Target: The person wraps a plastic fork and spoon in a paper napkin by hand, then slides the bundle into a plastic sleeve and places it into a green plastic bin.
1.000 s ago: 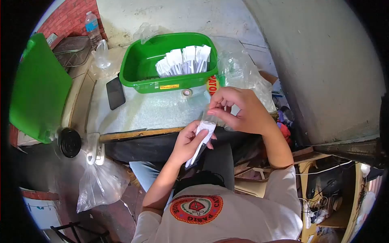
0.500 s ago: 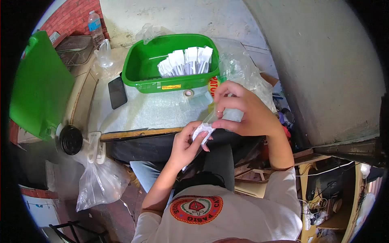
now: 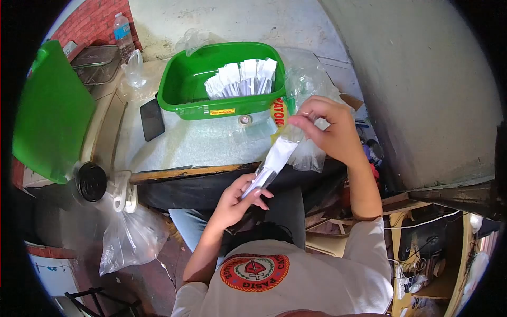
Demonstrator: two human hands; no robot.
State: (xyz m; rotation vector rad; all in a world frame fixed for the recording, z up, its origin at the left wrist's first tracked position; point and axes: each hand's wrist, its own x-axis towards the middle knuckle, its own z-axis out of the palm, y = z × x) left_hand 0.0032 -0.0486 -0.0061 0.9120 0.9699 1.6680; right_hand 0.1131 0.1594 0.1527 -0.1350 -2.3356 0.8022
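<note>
A white packet in a clear plastic sleeve slants between my hands above the table's front edge. My left hand is closed on its lower end. My right hand pinches the clear plastic at its upper end. Behind them, a green basin holds several similar white packets, leaning in a fanned row. In front of the basin lie a small tape roll and clear plastic sleeves.
A black phone lies left of the basin. Clear plastic bags and a yellow-and-red wrapper are at the right. A green lid stands at the left, near a bottle. A plastic bag hangs from the table's left front.
My left hand has moved down and left along the packet, and my right hand up and right. More of the white packet shows between them.
</note>
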